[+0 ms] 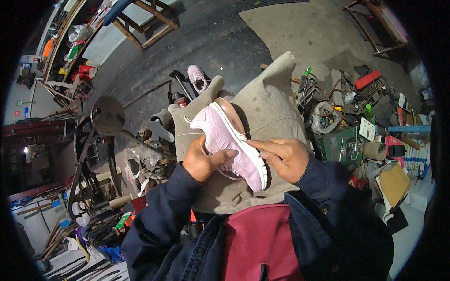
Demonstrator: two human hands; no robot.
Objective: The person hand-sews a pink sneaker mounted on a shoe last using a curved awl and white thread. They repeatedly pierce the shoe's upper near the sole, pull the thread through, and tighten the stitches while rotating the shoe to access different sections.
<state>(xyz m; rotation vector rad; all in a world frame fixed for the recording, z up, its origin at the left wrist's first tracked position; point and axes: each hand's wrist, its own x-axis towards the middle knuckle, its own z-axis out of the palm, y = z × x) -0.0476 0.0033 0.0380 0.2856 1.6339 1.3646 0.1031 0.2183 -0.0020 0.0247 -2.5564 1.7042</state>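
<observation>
I've got the pink shoe (218, 133) dead centre, left hand (199, 161) at 8 o'clock gripping it. Right hand (288, 161) at 4, half-curled at the sole edge (260, 173); can't tell if it's pinching thread (272, 123). Looks part-way: thread's there, slack lengths not tidied off.

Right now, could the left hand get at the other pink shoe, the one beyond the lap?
Probably not as things stand: the left hand is holding the nearer pink shoe, and the cloth-covered lap lies between it and the farther shoe.
</observation>
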